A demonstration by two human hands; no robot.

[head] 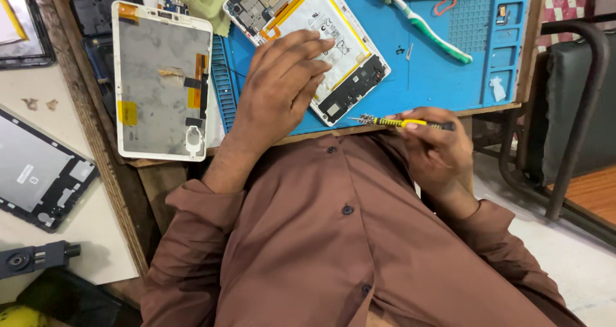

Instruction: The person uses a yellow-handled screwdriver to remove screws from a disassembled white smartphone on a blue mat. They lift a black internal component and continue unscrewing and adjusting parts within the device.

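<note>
A person's left hand (282, 86) presses spread fingers on an opened tablet (308, 41) lying on the blue mat (436, 64), while the right hand (436, 141), fingers clamped on a yellow screwdriver (401, 122), hovers near the surface edge, where a slip could puncture the exposed battery.

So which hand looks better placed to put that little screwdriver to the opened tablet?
Probably the right hand: it already holds the yellow screwdriver, its tip pointing towards the opened tablet on the blue mat. The left hand lies flat on the tablet, steadying it.
</note>
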